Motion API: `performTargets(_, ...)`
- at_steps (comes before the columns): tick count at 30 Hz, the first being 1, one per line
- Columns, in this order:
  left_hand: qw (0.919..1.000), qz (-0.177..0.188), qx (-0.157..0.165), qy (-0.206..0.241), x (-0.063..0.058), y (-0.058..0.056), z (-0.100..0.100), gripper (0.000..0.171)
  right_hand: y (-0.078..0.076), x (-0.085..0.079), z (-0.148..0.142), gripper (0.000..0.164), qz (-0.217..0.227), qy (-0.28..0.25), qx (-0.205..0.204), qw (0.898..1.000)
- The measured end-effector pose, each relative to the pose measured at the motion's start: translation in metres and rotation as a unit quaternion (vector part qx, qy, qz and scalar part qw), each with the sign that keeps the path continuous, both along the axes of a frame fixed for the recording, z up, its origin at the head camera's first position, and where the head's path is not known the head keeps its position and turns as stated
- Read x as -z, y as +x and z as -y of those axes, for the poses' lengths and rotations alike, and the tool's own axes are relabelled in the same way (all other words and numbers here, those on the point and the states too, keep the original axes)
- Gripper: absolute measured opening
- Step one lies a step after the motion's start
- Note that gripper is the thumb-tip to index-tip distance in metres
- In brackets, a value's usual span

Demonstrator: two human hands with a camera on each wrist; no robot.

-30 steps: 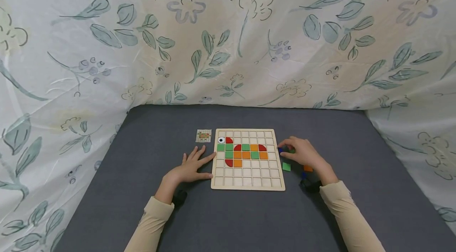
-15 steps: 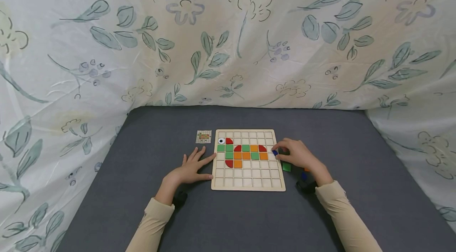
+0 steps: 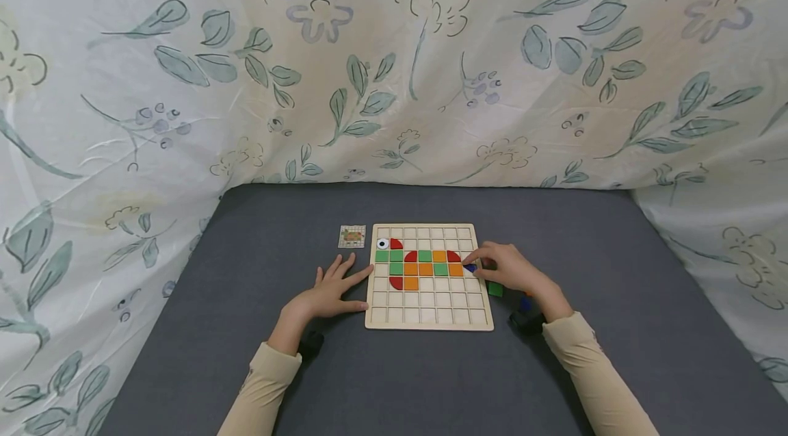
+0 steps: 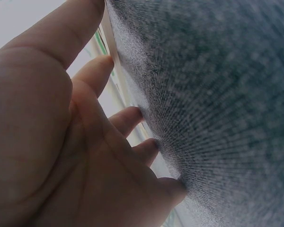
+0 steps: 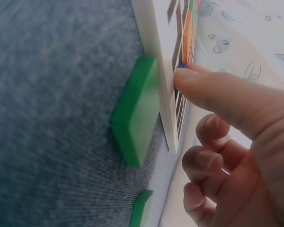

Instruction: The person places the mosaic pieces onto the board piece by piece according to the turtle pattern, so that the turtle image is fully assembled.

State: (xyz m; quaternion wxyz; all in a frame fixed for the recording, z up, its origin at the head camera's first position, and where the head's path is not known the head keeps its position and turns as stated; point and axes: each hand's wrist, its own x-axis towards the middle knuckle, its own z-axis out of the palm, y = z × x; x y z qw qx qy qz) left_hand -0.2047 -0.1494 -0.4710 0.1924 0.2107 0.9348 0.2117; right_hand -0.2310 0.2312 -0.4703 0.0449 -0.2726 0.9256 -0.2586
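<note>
A wooden grid board (image 3: 431,318) lies on the dark cloth, with red, green and orange tiles and a white eye tile (image 3: 382,244) set in its squares. My right hand (image 3: 514,267) pinches a blue tile (image 3: 470,268) between thumb and fingers at the board's right column, just right of an orange tile (image 3: 455,270). The right wrist view shows only a sliver of the blue tile (image 5: 181,65) past the thumb. My left hand (image 3: 323,293) is spread on the cloth, thumb and index fingertips at the board's left edge; its palm fills much of the left wrist view.
A small pattern card (image 3: 352,237) lies beyond the board's upper left corner. To the board's right lie a green tile (image 3: 495,289), another blue tile (image 3: 526,304) and an orange tile partly hidden by the right wrist. A second green tile (image 5: 142,208) shows in the right wrist view.
My right hand has brought the blue tile from beside the board leftward onto its right column, and the tile has turned there. My left hand has stayed put.
</note>
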Motion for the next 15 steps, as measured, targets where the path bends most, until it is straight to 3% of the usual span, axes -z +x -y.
performTargets(15,1.0,0.004,-0.001,0.002,-0.0042,0.0018,-0.0008,0.074,-0.0027,0.0016,-0.0058,0.026,0.002,-0.017,-0.011,1.0)
